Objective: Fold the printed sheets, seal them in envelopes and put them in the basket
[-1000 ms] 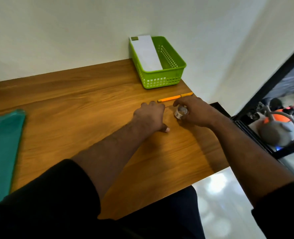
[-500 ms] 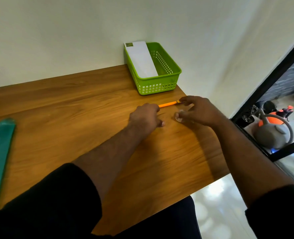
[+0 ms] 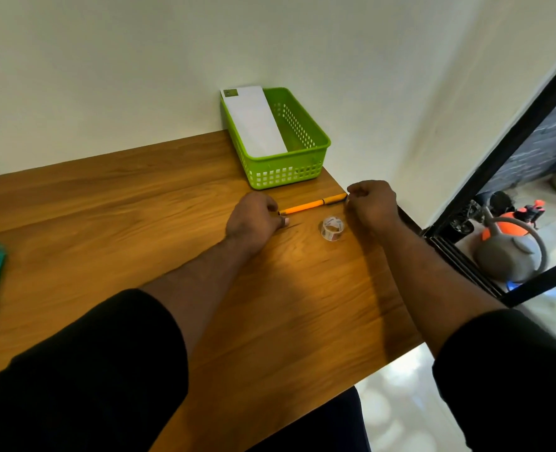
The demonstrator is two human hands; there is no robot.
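Soft daylight from right — arm shadows on table (image 3: 107, 203); wide-angle bending at edges, slight blur.

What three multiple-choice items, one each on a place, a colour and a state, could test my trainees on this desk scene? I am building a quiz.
1. Where does the small clear roll of tape sit?
A. In the basket
B. On the wooden table, between the hands
C. On the floor

2. What colour is the perforated plastic basket?
A. Green
B. Blue
C. Red

3. How is the long white envelope placed?
A. Flat on the table
B. Held in the right hand
C. Leaning in the basket, its top above the rim

Answers: 1 B, the roll rests on the wood between the left hand and the right hand; 2 A, it is bright green; 3 C, its upper end pokes past the far rim.
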